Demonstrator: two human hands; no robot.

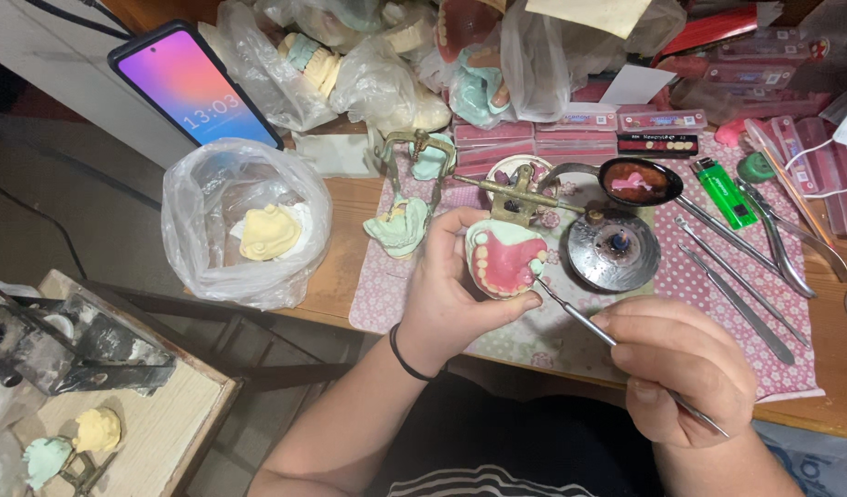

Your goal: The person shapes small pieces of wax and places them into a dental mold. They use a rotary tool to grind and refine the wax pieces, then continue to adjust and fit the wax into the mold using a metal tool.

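My left hand (442, 290) holds a pale green dental cast (504, 260) with pink wax gums and a row of teeth, mounted on a brass articulator (514, 198). My right hand (686, 364) grips a thin metal wax tool (580, 317) like a pen; its tip touches the cast's right edge. A black band circles my left wrist.
A spoon with pink wax (637, 180), a round metal burner (613, 247), a green lighter (725, 191) and several steel instruments (746, 267) lie on the flowered mat (534, 336). A plastic bag with a yellow cast (247, 221) stands left, beside a phone (195, 85). Boxes of teeth (534, 138) sit behind.
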